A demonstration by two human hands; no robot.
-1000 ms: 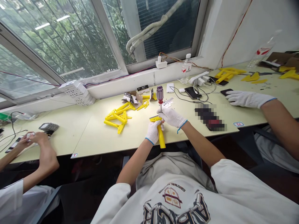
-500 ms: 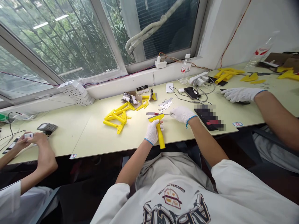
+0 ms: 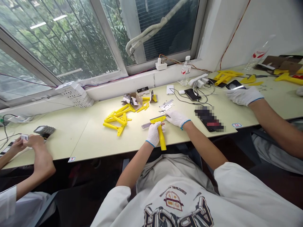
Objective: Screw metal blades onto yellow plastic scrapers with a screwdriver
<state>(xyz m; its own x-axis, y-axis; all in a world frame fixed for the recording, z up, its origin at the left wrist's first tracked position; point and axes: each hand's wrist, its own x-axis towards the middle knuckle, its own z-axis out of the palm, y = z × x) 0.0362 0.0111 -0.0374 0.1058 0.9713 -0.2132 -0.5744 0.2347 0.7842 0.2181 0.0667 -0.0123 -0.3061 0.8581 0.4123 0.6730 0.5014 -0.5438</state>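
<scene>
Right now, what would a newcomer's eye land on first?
Probably the yellow scraper near the middle of the view, gripped in the gloved left hand, with the right hand close by. Next, the yellow parts heaped to its left on the table, and the big window behind.

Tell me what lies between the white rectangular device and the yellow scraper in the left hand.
The head view shows thin metallic strips and small dark bits lying between the white rectangular device and the yellow scraper.
</scene>
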